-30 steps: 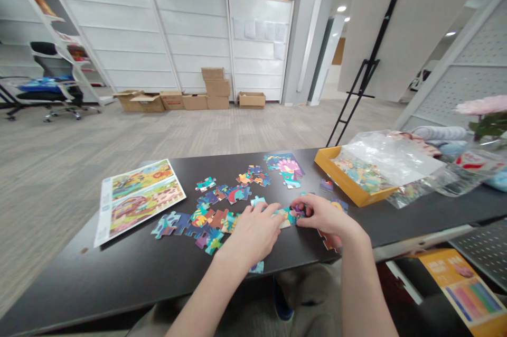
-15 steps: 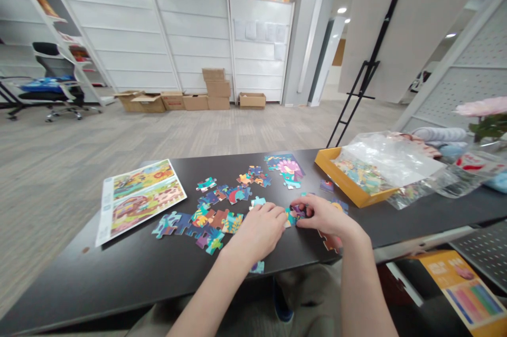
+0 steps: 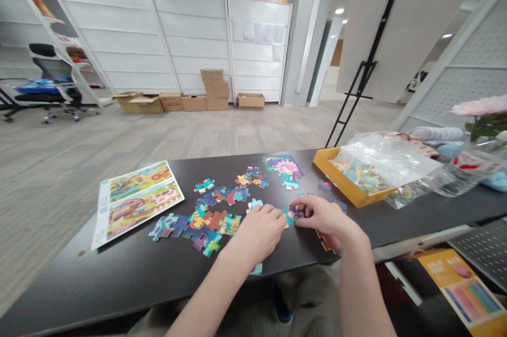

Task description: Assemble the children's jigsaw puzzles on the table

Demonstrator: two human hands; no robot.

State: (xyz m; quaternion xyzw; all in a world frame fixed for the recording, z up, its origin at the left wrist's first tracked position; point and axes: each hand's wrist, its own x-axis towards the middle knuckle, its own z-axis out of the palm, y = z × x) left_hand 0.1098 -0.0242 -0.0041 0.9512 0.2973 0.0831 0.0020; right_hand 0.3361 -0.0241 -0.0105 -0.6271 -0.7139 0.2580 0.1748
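My left hand (image 3: 259,228) rests low over the table, fingers bent and close together, their tips at the edge of a teal puzzle piece (image 3: 288,218). Facing it, my right hand (image 3: 325,216) pinches a dark purple puzzle piece (image 3: 295,211) between thumb and fingers, right against the teal one. Whether the two pieces interlock I cannot tell. Beyond my left fingers lies a pale blue piece (image 3: 254,203). Joined pieces (image 3: 209,221) spread to the left. An orange-brown piece (image 3: 329,242) is partly covered by my right wrist.
A picture sheet (image 3: 138,199) lies at the table's left. Farther back sit a small cluster (image 3: 253,176) and a section with a pink figure (image 3: 288,169). On the right is a yellow box (image 3: 356,193) with bagged pieces. An easel (image 3: 366,67) stands beyond the table.
The view has shifted very slightly. Both hands keep nearly the same place, and the purple puzzle piece has barely moved beside the teal one.
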